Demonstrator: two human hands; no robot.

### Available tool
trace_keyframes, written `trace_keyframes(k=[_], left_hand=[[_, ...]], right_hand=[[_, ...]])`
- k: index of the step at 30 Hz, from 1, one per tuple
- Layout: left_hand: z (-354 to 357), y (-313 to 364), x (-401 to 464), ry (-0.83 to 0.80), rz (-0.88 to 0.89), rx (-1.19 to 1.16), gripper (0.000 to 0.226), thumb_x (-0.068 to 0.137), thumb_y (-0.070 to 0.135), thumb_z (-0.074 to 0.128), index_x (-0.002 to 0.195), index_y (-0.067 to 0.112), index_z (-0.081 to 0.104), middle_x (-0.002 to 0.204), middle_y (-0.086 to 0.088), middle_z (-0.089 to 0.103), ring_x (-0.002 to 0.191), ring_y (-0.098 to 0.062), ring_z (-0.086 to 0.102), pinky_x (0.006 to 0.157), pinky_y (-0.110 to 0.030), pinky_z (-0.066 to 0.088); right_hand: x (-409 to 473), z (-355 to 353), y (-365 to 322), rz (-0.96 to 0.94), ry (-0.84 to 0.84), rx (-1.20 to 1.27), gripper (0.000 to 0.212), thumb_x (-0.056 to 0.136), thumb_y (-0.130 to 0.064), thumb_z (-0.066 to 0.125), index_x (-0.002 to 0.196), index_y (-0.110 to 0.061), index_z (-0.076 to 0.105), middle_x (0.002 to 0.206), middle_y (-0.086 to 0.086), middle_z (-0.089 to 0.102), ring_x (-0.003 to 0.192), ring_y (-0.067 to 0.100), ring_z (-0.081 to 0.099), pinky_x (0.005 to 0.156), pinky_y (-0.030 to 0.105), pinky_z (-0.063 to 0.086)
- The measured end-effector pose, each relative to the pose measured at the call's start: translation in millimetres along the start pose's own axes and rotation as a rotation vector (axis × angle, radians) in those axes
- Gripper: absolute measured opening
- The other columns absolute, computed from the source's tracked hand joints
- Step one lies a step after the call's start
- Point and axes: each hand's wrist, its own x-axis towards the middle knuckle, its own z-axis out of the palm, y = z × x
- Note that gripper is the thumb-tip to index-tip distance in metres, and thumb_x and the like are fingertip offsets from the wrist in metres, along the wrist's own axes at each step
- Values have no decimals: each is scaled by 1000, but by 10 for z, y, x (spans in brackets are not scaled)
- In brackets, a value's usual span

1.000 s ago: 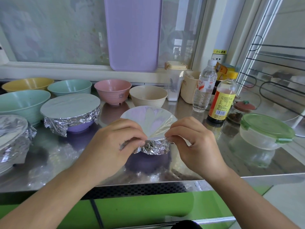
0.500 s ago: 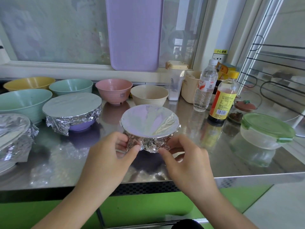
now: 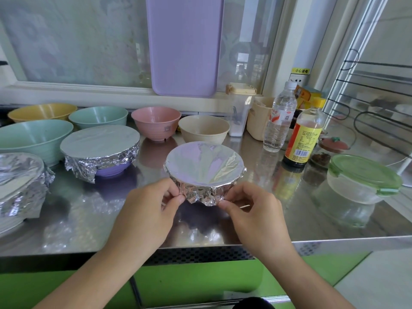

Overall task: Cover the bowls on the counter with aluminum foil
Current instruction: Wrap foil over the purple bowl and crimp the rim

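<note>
Both hands pinch crimped foil skirt [image 3: 201, 195]: left hand [image 3: 148, 210] at its left edge, right hand [image 3: 252, 211] at its right. Between and just beyond them sits the foil-covered bowl [image 3: 204, 166], near the counter [image 3: 289, 221] front; uncovered bowls stand farther back.

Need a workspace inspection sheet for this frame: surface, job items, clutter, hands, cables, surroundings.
Surface: steel counter, reflective, bowls standing on it.
Job's things: small foil-covered bowl at front centre; foil-covered purple bowl to its left; third foil-covered dish at left edge. Uncovered: large green bowl, yellow bowl, small green bowl, pink bowl, beige bowl.
Clutter: water bottle, sauce bottle, green-lidded container.
Hands: left hand and right hand pinch the crumpled foil skirt of the small bowl.
Cables: nothing seen.
Surroundings: purple board against the window; wire rack at right.
</note>
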Motion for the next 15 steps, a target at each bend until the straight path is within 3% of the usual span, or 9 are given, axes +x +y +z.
trace_keyframes(k=[5, 9, 12, 14, 15], left_hand=[[-43, -13, -2, -16, 24, 43, 21, 87, 29, 80, 80, 36, 61, 81, 25, 67, 75, 0, 65, 69, -34, 56], [-222, 163, -14, 121, 134, 16, 27, 81, 29, 73, 95, 32, 51, 96, 17, 54, 92, -6, 55, 77, -19, 42], [-282, 356, 164, 106, 164, 28, 47, 81, 44, 73, 118, 25, 52, 117, 13, 44, 114, -10, 49, 88, -20, 35], [-253, 431, 358, -70, 52, 55, 82, 74, 68, 72, 137, 25, 44, 129, 14, 35, 128, -8, 42, 97, -26, 35], [-233, 453, 442, -164, 0, 74, 96, 67, 79, 72, 141, 26, 40, 131, 14, 34, 129, -8, 42, 96, -29, 37]], right_hand=[[-3, -75, 17, -137, 10, -130, 16, 87, -18, 82, 78, -29, 78, 79, -22, 73, 77, 4, 70, 68, 16, 52], [23, -163, 46, -215, 115, -133, 21, 85, -16, 83, 79, -31, 70, 87, -16, 68, 80, 8, 67, 70, 22, 52], [162, -239, 10, -270, 150, -119, 29, 87, -30, 81, 108, -25, 63, 112, -12, 58, 106, 7, 60, 92, 29, 52], [351, -322, -50, -300, -11, -162, 60, 88, -41, 77, 140, -23, 54, 147, -8, 46, 140, 6, 43, 117, 25, 36], [440, -352, -101, -290, -135, -182, 71, 90, -42, 77, 152, -28, 45, 162, -15, 33, 152, 1, 27, 122, 19, 24]])
